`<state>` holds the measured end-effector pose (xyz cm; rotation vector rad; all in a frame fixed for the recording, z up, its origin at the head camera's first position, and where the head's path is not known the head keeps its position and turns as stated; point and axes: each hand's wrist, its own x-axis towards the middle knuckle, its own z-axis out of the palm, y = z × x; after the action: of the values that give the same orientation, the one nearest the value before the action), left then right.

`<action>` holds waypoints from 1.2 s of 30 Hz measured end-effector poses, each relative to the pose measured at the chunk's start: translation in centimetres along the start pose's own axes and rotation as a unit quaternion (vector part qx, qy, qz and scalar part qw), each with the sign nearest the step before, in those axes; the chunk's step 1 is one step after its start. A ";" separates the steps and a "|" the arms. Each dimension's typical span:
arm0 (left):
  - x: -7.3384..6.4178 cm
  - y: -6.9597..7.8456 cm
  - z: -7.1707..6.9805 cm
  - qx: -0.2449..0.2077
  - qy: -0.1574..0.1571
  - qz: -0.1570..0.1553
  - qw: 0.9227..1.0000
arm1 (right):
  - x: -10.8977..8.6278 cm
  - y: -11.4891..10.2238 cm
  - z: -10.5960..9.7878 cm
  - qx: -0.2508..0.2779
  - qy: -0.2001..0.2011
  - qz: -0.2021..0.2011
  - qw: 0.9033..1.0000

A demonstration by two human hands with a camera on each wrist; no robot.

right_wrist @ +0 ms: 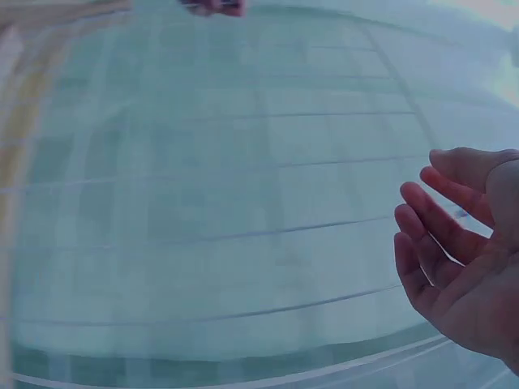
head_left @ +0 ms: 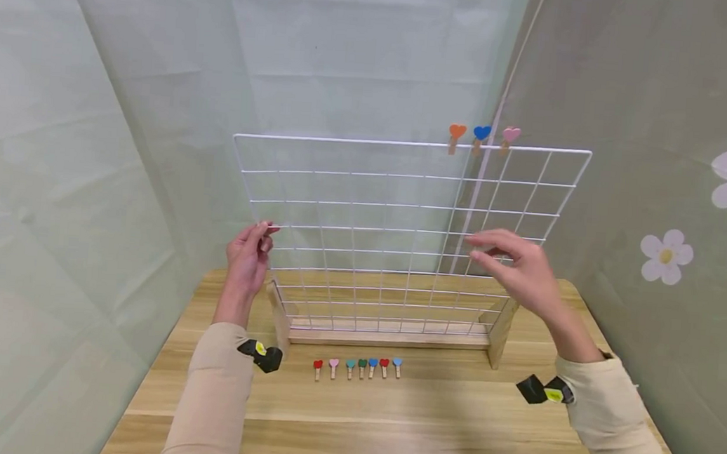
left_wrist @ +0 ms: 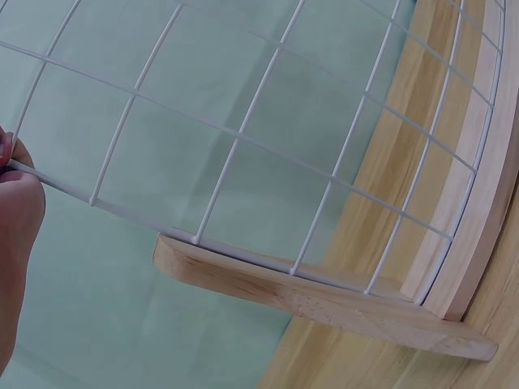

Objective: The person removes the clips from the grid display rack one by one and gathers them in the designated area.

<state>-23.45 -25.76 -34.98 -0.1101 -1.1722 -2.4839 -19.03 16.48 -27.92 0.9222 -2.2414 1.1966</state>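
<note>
A white wire grid panel [head_left: 344,140] stands upright in a wooden stand [head_left: 387,340]. My left hand [head_left: 250,254] pinches the panel's left edge wire between thumb and fingers, above the stand's side piece [left_wrist: 219,267]. Held near the panel's right side, my right hand [head_left: 521,270] has relaxed, bent fingers with nothing between them; the right wrist view shows the same hand [right_wrist: 470,243] with fingers spread slightly. Clipped along the top wire, toward the right, are an orange heart clothespin [head_left: 457,131], a blue one [head_left: 481,132] and a pink one [head_left: 511,134].
Several small heart clothespins lie in a row in front of the stand, from a red one [head_left: 318,366] at left to a light blue one [head_left: 397,364] at right. The wooden table [head_left: 323,435] meets curtains [head_left: 375,59] behind and at both sides.
</note>
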 end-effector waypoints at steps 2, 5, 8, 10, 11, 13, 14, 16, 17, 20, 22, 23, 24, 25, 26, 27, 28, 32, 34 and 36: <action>0.0 0.0 0.0 0.002 -0.001 0.002 1.000 | 1.7 -1.1 -1.3 0.000 0.009 -0.008 1.000; 0.0 0.0 0.0 -0.003 -0.001 0.004 1.000 | 4.5 -2.7 -3.3 0.024 0.031 0.012 0.999; 0.0 0.0 -0.1 -0.004 -0.001 0.000 1.000 | 7.1 -4.0 -5.0 0.077 0.060 0.027 0.995; 0.0 0.0 -0.1 -0.006 -0.002 -0.002 1.000 | 8.7 -4.7 -5.8 0.118 0.072 0.024 0.990; 0.0 0.0 -0.1 -0.007 -0.003 -0.002 1.000 | 9.4 -5.0 -6.1 0.129 0.074 0.021 0.989; 0.0 0.1 -0.1 -0.005 -0.004 -0.001 1.000 | 10.8 -5.5 -6.6 0.135 0.071 0.023 0.988; 0.0 0.1 -0.1 -0.005 -0.004 0.000 1.000 | 11.4 -5.7 -6.8 0.130 0.068 0.028 0.989; 0.0 0.1 -0.1 -0.006 -0.005 0.001 1.000 | 12.5 -5.9 -7.0 0.109 0.058 0.044 0.991; 0.0 0.1 -0.1 -0.007 -0.004 0.000 1.000 | 13.0 -6.0 -7.1 0.103 0.051 0.055 0.992; 0.0 0.1 -0.1 -0.007 -0.003 -0.003 1.000 | 14.1 -5.9 -7.2 0.086 0.034 0.082 0.992; 0.0 0.1 -0.1 -0.008 -0.001 -0.004 1.000 | 14.7 -5.8 -7.2 0.084 0.019 0.102 0.991; 0.0 0.1 -0.1 -0.009 -0.001 -0.005 1.000 | 14.9 -5.8 -7.3 0.080 0.011 0.109 0.991; 0.0 0.1 -0.1 -0.008 -0.001 -0.006 1.000 | 15.1 -5.8 -7.3 0.076 0.001 0.117 0.990; 0.0 0.2 0.0 -0.008 -0.001 -0.006 1.000 | 15.3 -5.8 -7.3 0.071 -0.009 0.126 0.989; -0.1 0.2 0.0 -0.008 -0.002 -0.007 1.000 | 15.5 -5.7 -7.3 0.066 -0.020 0.137 0.988; -0.1 0.2 0.0 -0.007 -0.002 -0.007 1.000 | 15.6 -5.7 -7.4 0.062 -0.032 0.146 0.987; -0.1 0.2 0.0 -0.005 -0.003 -0.007 1.000 | 15.8 -5.7 -7.3 0.058 -0.042 0.154 0.985; -0.2 0.1 0.1 -0.001 -0.006 -0.006 1.000 | 16.3 -5.4 -7.1 0.038 -0.070 0.181 0.980; -0.2 0.1 0.1 -0.002 -0.007 -0.005 1.000 | 16.5 -5.3 -7.0 0.031 -0.079 0.188 0.978; -0.2 0.0 0.2 -0.004 -0.007 -0.005 1.000 | 16.6 -5.2 -6.9 0.023 -0.093 0.191 0.977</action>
<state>-23.27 -25.59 -34.92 -0.1237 -1.1722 -2.4997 -26.18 14.38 -10.76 0.6595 -2.6384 1.3758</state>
